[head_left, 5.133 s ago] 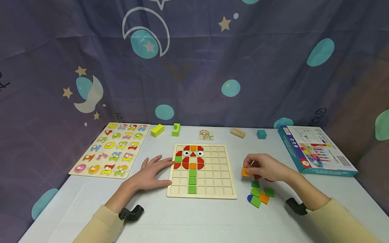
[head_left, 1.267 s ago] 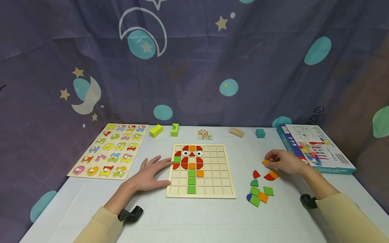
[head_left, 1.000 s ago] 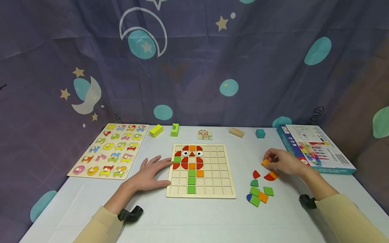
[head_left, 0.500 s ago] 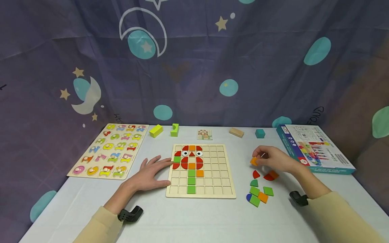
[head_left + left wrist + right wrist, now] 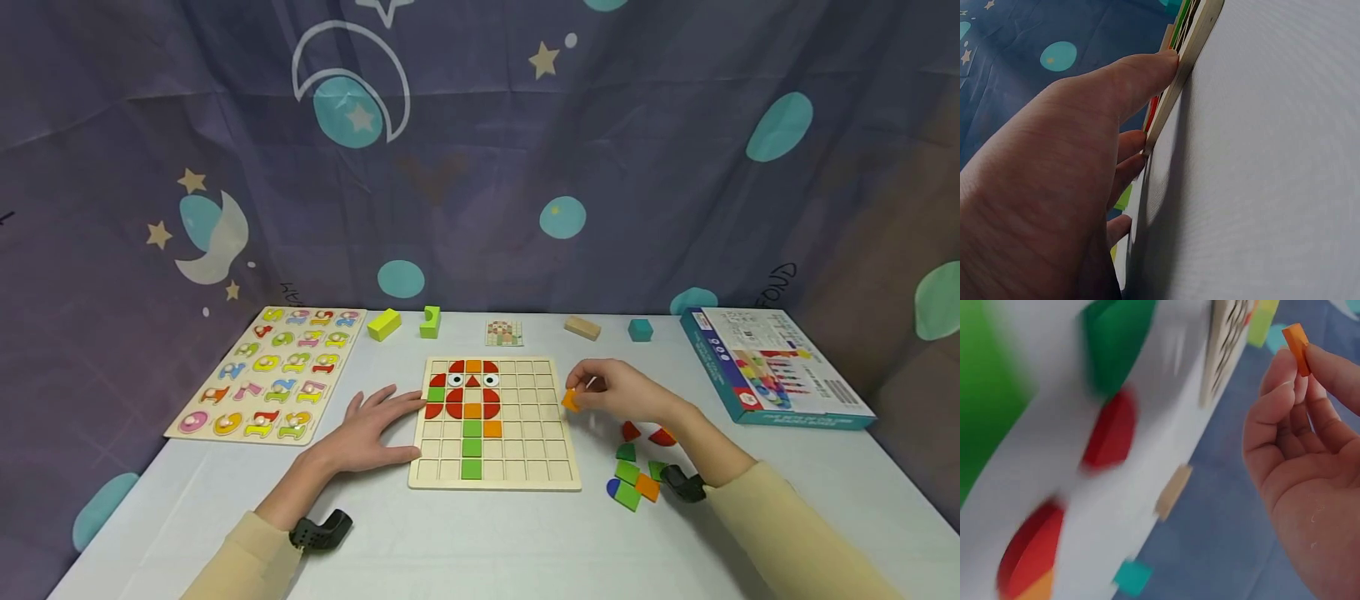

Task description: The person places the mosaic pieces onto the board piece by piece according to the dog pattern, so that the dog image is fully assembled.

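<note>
In the head view my right hand [image 5: 621,390] pinches an orange square tile [image 5: 570,401] between thumb and fingers, just off the right edge of a wooden grid board [image 5: 528,454]. The right wrist view shows the same tile [image 5: 1298,349] at the fingertips. Spread fingers of my left hand [image 5: 367,435] rest against the board's left edge, the thumb lower down. In the left wrist view the thumb [image 5: 1141,75] touches the board's side. Red, orange and green tiles and two round eye tiles fill cells on the board's left half; a green column [image 5: 471,448] runs down it.
Loose tiles, among them a green square [image 5: 627,497] and an orange one [image 5: 647,487], lie right of the board. A number puzzle [image 5: 270,375] lies left. Behind stand a small pattern card [image 5: 504,333], several blocks [image 5: 582,327] and, at right, a box [image 5: 780,367].
An orange tile now lies beside the top of the green column. My right hand has taken another orange tile and carried it left to the board. The left hand stays put.
</note>
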The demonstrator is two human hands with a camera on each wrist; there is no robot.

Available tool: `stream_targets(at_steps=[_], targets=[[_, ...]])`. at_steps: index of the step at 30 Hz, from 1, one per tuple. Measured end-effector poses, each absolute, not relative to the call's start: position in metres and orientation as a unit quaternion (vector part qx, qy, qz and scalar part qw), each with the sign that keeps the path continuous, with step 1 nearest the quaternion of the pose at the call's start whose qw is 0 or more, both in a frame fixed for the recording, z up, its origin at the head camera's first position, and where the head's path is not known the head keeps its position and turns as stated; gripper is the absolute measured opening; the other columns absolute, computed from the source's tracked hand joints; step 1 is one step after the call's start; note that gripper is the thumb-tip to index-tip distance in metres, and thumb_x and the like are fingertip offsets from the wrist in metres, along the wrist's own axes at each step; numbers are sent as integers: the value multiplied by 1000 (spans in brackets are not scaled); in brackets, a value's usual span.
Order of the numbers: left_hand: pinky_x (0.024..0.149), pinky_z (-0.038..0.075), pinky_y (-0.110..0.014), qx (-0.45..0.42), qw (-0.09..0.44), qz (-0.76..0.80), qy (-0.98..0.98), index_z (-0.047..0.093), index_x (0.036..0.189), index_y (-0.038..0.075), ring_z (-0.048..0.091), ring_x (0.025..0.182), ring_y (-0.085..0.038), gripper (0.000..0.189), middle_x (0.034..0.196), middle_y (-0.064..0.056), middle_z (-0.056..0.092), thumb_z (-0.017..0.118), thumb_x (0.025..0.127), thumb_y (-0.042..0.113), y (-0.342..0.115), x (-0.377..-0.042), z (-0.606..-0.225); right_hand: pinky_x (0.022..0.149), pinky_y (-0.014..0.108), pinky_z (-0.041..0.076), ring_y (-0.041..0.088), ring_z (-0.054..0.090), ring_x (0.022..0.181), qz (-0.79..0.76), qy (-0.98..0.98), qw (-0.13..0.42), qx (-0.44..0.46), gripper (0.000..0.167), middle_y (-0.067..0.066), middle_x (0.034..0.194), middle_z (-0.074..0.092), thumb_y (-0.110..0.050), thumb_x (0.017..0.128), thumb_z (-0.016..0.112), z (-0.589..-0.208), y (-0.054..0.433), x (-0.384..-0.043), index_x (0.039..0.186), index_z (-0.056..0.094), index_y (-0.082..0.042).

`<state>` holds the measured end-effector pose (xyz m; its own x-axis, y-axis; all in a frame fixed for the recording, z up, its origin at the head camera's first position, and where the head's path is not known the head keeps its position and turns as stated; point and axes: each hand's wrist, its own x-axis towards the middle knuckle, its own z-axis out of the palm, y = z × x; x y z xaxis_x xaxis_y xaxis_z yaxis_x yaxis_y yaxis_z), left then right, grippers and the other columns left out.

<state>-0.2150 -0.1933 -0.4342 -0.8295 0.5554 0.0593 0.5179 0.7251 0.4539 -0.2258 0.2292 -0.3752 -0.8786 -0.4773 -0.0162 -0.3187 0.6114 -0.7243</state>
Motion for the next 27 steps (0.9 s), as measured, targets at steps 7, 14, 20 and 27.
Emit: stream_targets(at_steps=[7,14,20,27], targets=[[112,1,-71,288,41,230,929,52,149,22,19,150,-36,74,158,4,40,71,87,58,-193,-215,-434,67,27,48,18,55,77,-372,876,135,-275,11,1,88,59,-6,93,70,-377,187,-226,102,65,-8],[112,1,-71,292,37,230,928,52,149,21,19,150,-37,74,158,2,40,71,87,56,-193,-214,-433,66,25,49,15,56,75,-359,862,148,-326,8,-2,85,59,-1,94,67,-377,150,-220,100,66,-6],[112,2,-71,292,35,229,928,53,149,21,20,150,-37,73,158,3,41,71,87,55,-192,-214,-433,70,25,49,11,56,77,-332,862,154,-350,7,-5,83,59,-2,94,67,-384,131,-218,98,66,-7],[112,2,-71,294,33,231,927,53,149,21,20,149,-37,73,158,3,41,71,87,55,-193,-214,-433,71,28,49,10,54,76,-292,873,139,-365,11,-8,80,58,-2,94,68,-388,122,-216,93,67,-12]])
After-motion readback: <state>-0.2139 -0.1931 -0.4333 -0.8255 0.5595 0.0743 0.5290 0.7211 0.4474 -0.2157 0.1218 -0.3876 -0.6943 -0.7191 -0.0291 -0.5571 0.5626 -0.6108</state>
